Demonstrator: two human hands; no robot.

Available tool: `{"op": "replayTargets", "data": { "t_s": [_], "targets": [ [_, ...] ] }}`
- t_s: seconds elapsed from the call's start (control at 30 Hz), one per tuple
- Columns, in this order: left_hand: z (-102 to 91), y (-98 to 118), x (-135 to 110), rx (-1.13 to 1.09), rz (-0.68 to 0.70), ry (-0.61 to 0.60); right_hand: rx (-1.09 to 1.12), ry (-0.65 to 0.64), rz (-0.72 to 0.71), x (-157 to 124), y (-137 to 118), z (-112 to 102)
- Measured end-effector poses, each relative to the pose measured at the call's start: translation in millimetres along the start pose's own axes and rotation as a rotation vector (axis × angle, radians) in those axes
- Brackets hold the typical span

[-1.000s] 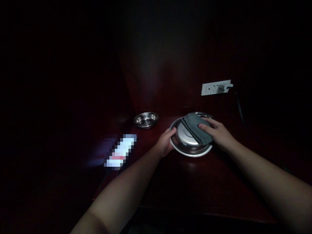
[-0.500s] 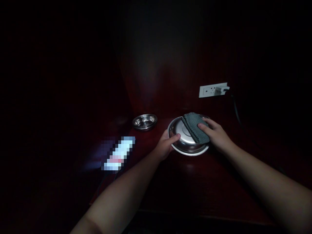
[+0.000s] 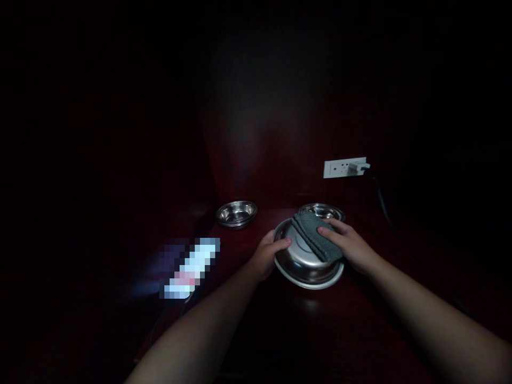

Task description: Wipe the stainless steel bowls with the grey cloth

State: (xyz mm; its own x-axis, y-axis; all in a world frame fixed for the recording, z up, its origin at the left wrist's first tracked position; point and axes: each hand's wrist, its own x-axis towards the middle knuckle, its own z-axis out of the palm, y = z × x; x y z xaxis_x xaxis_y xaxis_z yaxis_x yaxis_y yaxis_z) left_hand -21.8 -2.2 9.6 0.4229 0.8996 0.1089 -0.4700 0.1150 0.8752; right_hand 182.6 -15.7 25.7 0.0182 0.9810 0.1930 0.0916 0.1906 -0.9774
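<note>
The left hand [image 3: 264, 258] now closes its grip on the upturned steel bowl [image 3: 304, 265]; right hand [image 3: 350, 245] still presses grey cloth [image 3: 314, 237] onto it.

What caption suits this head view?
The left hand steadies an inverted steel bowl; the right hand holds a grey cloth on it.

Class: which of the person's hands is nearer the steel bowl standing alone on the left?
Left. The left hand, gripping the upturned bowl by its rim, lies just right of the lone bowl; the right hand holds a grey cloth farther right.
</note>
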Motion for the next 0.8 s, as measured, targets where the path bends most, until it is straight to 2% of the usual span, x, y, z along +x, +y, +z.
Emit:
{"op": "replayTargets", "data": {
  "t_s": [0.4,0.8],
  "targets": [
    [-0.2,5.1,-4.0,0.006,-0.173,0.016,0.093,-0.141,0.100,-5.1,-8.4,-1.4],
    [-0.5,4.3,-2.0,0.024,-0.177,0.050,0.066,-0.172,0.111,-4.2,-5.0,-1.6]
  ]
}}
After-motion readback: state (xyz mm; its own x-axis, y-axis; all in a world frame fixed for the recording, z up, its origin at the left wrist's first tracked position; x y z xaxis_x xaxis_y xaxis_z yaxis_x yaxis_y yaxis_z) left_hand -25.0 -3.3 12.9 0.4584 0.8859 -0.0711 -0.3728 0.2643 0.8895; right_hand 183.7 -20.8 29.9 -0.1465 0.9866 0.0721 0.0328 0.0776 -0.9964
